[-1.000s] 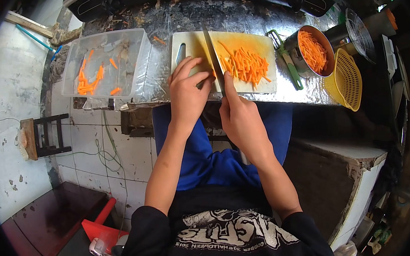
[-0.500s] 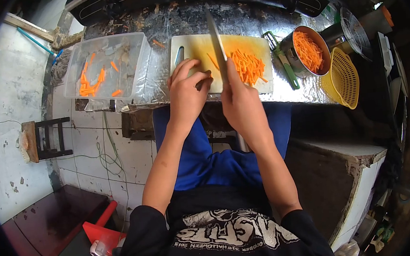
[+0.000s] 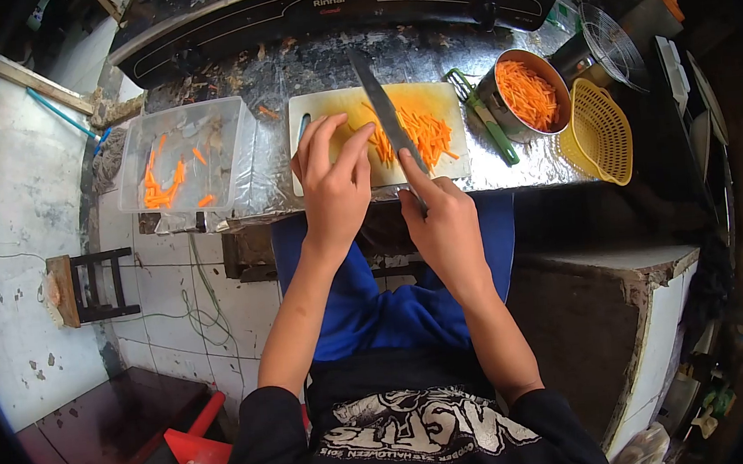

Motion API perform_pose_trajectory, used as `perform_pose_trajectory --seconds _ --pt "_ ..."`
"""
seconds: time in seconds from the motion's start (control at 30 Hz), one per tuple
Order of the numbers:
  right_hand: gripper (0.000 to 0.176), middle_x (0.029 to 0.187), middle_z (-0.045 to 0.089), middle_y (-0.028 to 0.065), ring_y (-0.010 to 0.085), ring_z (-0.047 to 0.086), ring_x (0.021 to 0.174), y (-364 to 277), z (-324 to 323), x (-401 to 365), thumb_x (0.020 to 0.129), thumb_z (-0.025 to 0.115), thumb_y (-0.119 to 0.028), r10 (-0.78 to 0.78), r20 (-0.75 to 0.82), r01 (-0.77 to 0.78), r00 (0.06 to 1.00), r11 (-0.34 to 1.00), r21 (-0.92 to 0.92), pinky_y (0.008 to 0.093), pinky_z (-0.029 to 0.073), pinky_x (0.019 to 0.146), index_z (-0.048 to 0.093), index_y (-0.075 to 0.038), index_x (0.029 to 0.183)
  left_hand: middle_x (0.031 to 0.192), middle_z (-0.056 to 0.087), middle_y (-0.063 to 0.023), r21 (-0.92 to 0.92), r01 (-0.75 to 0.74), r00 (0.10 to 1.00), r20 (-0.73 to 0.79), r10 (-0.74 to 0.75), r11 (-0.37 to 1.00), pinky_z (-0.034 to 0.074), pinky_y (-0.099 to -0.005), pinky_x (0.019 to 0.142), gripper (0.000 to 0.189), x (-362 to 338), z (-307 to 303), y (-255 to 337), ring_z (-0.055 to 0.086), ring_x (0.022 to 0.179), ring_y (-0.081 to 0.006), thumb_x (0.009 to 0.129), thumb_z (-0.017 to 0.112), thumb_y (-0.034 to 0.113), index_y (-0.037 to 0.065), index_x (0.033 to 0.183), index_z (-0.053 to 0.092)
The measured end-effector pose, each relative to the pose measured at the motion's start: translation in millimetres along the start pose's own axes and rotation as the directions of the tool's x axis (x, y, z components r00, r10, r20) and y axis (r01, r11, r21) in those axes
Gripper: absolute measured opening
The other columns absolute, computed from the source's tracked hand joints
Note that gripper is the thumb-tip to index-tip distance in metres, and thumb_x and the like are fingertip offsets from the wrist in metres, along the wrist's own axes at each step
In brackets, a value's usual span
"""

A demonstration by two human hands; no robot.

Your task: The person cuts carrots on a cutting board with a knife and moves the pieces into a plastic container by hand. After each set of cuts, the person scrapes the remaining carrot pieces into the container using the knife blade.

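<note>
My right hand (image 3: 447, 230) grips the handle of a kitchen knife (image 3: 386, 111). Its long dark blade slants up and to the left across the white cutting board (image 3: 456, 110), with the flat side showing. Cut carrot strips (image 3: 430, 136) lie in a pile on the board, most of them right of the blade and some to its left. My left hand (image 3: 332, 182) rests over the board's left part, fingers loosely extended and apart, with a fingertip close to the strips beside the blade. No held item shows in it.
On the left stands a clear plastic container (image 3: 245, 146) with several carrot pieces. To the right are a green-handled peeler (image 3: 497, 137), a metal pot (image 3: 490, 102) of carrot strips and a yellow basket (image 3: 597, 133). A gas stove (image 3: 330, 10) spans the counter's back.
The knife has turned from nearly upright to a leftward slant, its flat side now showing. My left fingers have straightened. More strips now lie left of the blade. The whole view has shifted slightly.
</note>
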State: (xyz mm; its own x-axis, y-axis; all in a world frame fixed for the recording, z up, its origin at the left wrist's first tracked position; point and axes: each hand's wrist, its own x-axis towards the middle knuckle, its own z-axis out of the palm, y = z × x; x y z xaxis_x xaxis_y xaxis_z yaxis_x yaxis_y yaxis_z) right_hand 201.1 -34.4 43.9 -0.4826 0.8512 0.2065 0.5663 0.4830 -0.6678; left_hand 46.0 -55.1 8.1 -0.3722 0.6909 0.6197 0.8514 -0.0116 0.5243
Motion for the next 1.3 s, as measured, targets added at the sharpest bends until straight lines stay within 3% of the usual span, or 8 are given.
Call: perform_pose_trajectory --seconds 0.07,0.37,0.7,0.8,0.97,1.03,1.23,1.3 --pt "0.051 0.078 0.061 0.0222 0.0407 0.066 0.067 3.8 2.1 -3.2 0.087 0.065 -0.006 -0.015 0.017 0.015 1.0 1.0 -0.025 0.0492 0.054 0.064 0.061 -0.011 0.138 0.138 0.054 -0.0113 0.093 -0.144 0.986 0.095 0.135 0.985 0.034 -0.048 0.106 0.044 3.1 -1.9 -0.7 0.045 0.135 -0.0343 0.078 0.067 -0.003 0.016 0.118 0.073" --pt "0.053 0.077 0.062 0.0194 0.0382 0.067 0.069 -1.0 8.4 -9.3 0.08 0.065 -0.003 -0.046 0.036 0.049 0.998 0.995 -0.086 0.0481 0.056 0.066 0.067 -0.016 0.132 0.162 0.029 -0.0185 0.183 -0.229 0.896 0.424 0.133 0.956 0.03 -0.0586 0.108 0.051 8.6 12.8 -1.7 0.028 0.144 -0.0431 0.08 0.066 0.007 0.019 0.128 0.071" --pt "0.053 0.078 0.065 0.0221 0.0382 0.067 0.07 9.7 16.2 7.8 0.084 0.066 -0.001 -0.085 0.036 0.083 0.996 0.994 0.075 0.0476 0.053 0.067 0.064 -0.013 0.136 0.163 0.027 -0.0199 0.112 -0.224 0.931 0.317 0.179 0.968 0.029 -0.0598 0.11 0.046 10.6 2.9 -5.0 0.027 0.146 -0.0417 0.083 0.066 0.004 0.016 0.128 0.069" --pt "0.051 0.09 0.069 0.0256 0.0391 0.068 0.077 3.8 8.7 10.7 0.083 0.068 -0.001 -0.059 0.083 0.057 0.995 0.998 0.023 0.045 0.054 0.072 0.065 -0.007 0.133 0.162 0.027 -0.0203 0.101 -0.235 0.915 0.357 0.186 0.967 0.028 -0.0609 0.111 0.035 11.2 1.2 -10.0 0.027 0.147 -0.0421 0.081 0.067 0.002 0.013 0.115 0.07" --pt "0.053 0.099 0.07 0.0254 0.0392 0.069 0.082 -1.0 4.0 11.3 0.083 0.068 0.0 -0.038 0.178 0.038 0.983 0.999 0.002 0.0452 0.054 0.072 0.063 -0.007 0.135 0.163 0.027 -0.0198 0.165 -0.239 0.909 0.385 0.161 0.957 0.028 -0.0607 0.112 0.039 16.9 -1.6 -9.8 0.027 0.147 -0.0415 0.082 0.066 0.002 0.013 0.12 0.07" --pt "0.053 0.09 0.068 0.0253 0.0392 0.069 0.076 2.1 6.8 12.0 0.084 0.067 0.0 -0.09 0.114 0.086 0.989 0.996 0.035 0.0459 0.054 0.069 0.062 -0.007 0.137 0.163 0.027 -0.0194 0.167 -0.235 0.92 0.357 0.164 0.958 0.03 -0.0598 0.112 0.041 16.1 -2.0 -8.2 0.027 0.147 -0.0411 0.083 0.066 0.001 0.013 0.122 0.069" --pt "0.055 0.085 0.067 0.0284 0.0407 0.069 0.073 16.5 9.5 10.5 0.089 0.063 0.0 -0.095 0.035 0.089 0.995 0.987 0.13 0.046 0.053 0.067 0.054 -0.003 0.142 0.148 0.051 -0.0182 0.173 -0.269 0.958 0.149 0.244 0.948 0.044 -0.0466 0.102 0.044 20.6 -44.7 -7.2 0.046 0.136 -0.033 0.08 0.066 -0.003 0.011 0.121 0.071" --pt "0.054 0.085 0.067 0.0288 0.0409 0.07 0.074 18.4 8.2 8.8 0.09 0.062 0.0 -0.054 0.071 0.043 0.996 0.988 0.15 0.0456 0.053 0.067 0.053 -0.002 0.143 0.117 0.071 -0.0131 0.207 -0.33 0.944 0.045 0.328 0.921 0.051 -0.0386 0.089 0.031 24.8 -71.7 -18.4 0.066 0.11 -0.0259 0.08 0.071 0.0 0.009 0.109 0.075"
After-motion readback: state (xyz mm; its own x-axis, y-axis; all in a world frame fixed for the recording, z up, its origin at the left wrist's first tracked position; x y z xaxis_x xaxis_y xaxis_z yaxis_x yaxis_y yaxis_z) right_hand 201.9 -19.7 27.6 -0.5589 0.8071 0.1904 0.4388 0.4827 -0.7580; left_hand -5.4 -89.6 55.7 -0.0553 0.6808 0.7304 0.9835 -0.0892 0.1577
